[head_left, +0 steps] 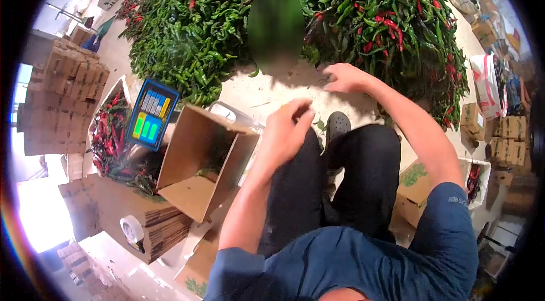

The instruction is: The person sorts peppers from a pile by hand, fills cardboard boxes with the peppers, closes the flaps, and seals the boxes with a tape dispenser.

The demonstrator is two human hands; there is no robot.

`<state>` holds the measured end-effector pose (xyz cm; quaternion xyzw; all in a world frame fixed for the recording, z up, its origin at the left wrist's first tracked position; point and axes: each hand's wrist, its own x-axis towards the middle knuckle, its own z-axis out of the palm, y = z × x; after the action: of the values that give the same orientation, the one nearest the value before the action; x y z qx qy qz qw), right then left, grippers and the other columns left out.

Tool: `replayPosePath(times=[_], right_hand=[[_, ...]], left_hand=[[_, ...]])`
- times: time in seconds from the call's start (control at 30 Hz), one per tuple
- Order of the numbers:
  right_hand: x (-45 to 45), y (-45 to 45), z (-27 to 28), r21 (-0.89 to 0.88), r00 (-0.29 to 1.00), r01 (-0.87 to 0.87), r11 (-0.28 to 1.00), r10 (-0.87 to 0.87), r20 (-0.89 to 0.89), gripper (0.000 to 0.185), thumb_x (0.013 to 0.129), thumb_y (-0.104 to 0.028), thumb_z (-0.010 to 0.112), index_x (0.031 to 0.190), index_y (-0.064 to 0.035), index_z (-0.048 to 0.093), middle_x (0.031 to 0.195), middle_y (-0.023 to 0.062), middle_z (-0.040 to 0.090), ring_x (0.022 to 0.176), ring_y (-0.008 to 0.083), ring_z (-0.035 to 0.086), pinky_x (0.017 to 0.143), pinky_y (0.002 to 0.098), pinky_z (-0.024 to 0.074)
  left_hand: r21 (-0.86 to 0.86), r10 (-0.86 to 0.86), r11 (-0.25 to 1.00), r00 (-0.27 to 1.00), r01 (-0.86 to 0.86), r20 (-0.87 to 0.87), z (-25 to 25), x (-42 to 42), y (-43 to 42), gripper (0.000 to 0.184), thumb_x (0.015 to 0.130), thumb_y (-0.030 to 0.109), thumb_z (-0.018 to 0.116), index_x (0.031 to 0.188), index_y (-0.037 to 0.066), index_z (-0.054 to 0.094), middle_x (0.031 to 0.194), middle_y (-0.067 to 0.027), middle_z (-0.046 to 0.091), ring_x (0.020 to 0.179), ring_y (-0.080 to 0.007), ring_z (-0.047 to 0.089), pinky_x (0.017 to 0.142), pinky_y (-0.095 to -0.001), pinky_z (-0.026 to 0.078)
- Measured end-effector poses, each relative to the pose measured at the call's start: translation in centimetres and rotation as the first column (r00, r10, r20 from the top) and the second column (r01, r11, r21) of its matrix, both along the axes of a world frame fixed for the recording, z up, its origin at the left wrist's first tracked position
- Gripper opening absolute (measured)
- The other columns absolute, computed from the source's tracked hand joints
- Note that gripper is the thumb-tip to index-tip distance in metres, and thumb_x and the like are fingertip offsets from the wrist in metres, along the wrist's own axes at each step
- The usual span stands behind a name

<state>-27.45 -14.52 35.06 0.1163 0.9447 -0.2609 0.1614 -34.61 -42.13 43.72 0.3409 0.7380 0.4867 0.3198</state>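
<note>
A big heap of green chili peppers (193,34) with some red ones (392,26) spreads over the floor in front of me. My right hand (345,78) reaches near the heap's lower edge, over the pale floor; its fingertips are too blurred to show whether they hold anything. Above my left knee is my left hand (290,125), its fingers curled towards the thumb, and what they may hold cannot be made out. An open cardboard box (187,159) stands tilted left of my left forearm, with some green inside.
A blue scale display (152,115) stands beside a sack of red peppers (110,136) at the left. Flattened cartons (162,233) carry a tape roll (131,229). Another carton (411,193) is right of my legs. Stacked boxes (68,97) line the left side.
</note>
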Motion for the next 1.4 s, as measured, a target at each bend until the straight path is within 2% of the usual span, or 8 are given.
replayPosePath(times=[0.13,0.23,0.63,0.8,1.0,1.1,1.3,1.4], right_hand=[[0.8,7.0,-7.0,0.254,0.943,0.279,0.926,-0.315,0.111,0.052,0.081,-0.018,0.068,0.128,0.0016,0.054,0.114,0.0250,0.066,0.111,0.0379,0.064,0.093,0.0465,0.0520],[-3.5,11.8,-9.6,0.663,0.913,0.279,0.695,0.021,-0.407,0.046,0.082,-0.012,0.065,0.123,0.0019,0.053,0.115,0.0178,0.065,0.118,0.0334,0.059,0.098,0.0452,0.0477],[-9.1,19.3,-11.8,0.754,0.928,0.290,0.589,0.020,-0.372,0.028,0.082,-0.011,0.061,0.109,-0.0058,0.057,0.104,0.0099,0.065,0.112,0.0262,0.057,0.102,0.0399,0.0367],[-2.3,18.5,-12.1,0.610,0.805,0.336,0.718,0.117,-0.582,0.031,0.068,-0.008,0.070,0.097,-0.0064,0.059,0.091,0.0095,0.062,0.096,0.0285,0.060,0.093,0.0409,0.0411],[5.9,15.0,-20.5,0.439,0.964,0.188,0.879,-0.079,-0.254,0.021,0.069,-0.006,0.071,0.083,-0.0066,0.055,0.083,0.0112,0.063,0.084,0.0342,0.064,0.068,0.0440,0.0498],[6.9,13.5,-21.5,0.144,0.890,0.404,0.903,-0.351,-0.291,0.016,0.081,-0.007,0.071,0.091,-0.0022,0.061,0.082,0.0129,0.068,0.079,0.0305,0.068,0.067,0.0399,0.0513],[6.9,11.2,-19.8,-0.584,0.384,0.726,0.364,-0.919,-0.095,0.022,0.093,-0.018,0.070,0.110,-0.0041,0.071,0.085,0.0077,0.072,0.078,0.0153,0.066,0.073,0.0316,0.0524],[8.6,10.8,-19.1,-0.765,0.167,0.636,0.098,-0.986,0.013,0.026,0.092,-0.018,0.072,0.111,-0.0005,0.070,0.089,0.0047,0.070,0.079,0.0093,0.064,0.073,0.0269,0.0513]], left_hand=[[-0.126,0.012,0.992,1.000,-0.011,0.010,-10.2,-6.3,13.7,0.045,0.088,0.023,0.066,0.124,-0.004,0.065,0.121,-0.0242,0.068,0.115,-0.0353,0.065,0.101,-0.0397,0.049],[-0.180,0.051,0.979,0.975,-0.092,-0.217,-17.4,-9.4,21.2,0.038,0.086,0.018,0.066,0.117,-0.004,0.064,0.111,-0.0249,0.068,0.108,-0.0393,0.065,0.094,-0.0448,0.051],[-0.082,0.066,0.983,0.740,-0.162,-0.669,-27.1,-14.8,33.0,0.043,0.078,0.023,0.073,0.112,-0.001,0.060,0.108,-0.0225,0.066,0.108,-0.0396,0.060,0.101,-0.0452,0.045],[0.241,0.285,0.946,0.913,-0.218,-0.291,-27.2,-16.2,28.7,0.022,0.086,0.017,0.072,0.094,0.003,0.057,0.079,-0.0118,0.062,0.070,-0.0246,0.061,0.068,-0.0365,0.051],[-0.150,-0.079,0.983,0.985,0.102,0.151,-27.6,-11.7,26.4,0.031,0.081,0.022,0.076,0.105,0.003,0.069,0.090,-0.0069,0.071,0.084,-0.0173,0.065,0.079,-0.0346,0.051],[-0.234,0.201,0.960,0.959,-0.153,0.202,-31.0,-7.3,28.8,0.024,0.082,0.016,0.073,0.101,0.003,0.066,0.087,-0.0043,0.070,0.081,-0.0195,0.064,0.079,-0.0361,0.051],[-0.154,0.594,0.608,0.318,-0.778,0.739,-30.6,-7.0,37.8,0.043,0.083,-0.003,0.067,0.123,0.001,0.054,0.112,-0.0098,0.066,0.098,-0.0197,0.062,0.090,-0.0326,0.047],[-0.126,0.639,0.655,0.457,-0.745,0.619,-31.2,-6.9,38.0,0.026,0.087,-0.002,0.064,0.113,-0.001,0.061,0.103,-0.0095,0.066,0.090,-0.0194,0.061,0.079,-0.0382,0.051]])
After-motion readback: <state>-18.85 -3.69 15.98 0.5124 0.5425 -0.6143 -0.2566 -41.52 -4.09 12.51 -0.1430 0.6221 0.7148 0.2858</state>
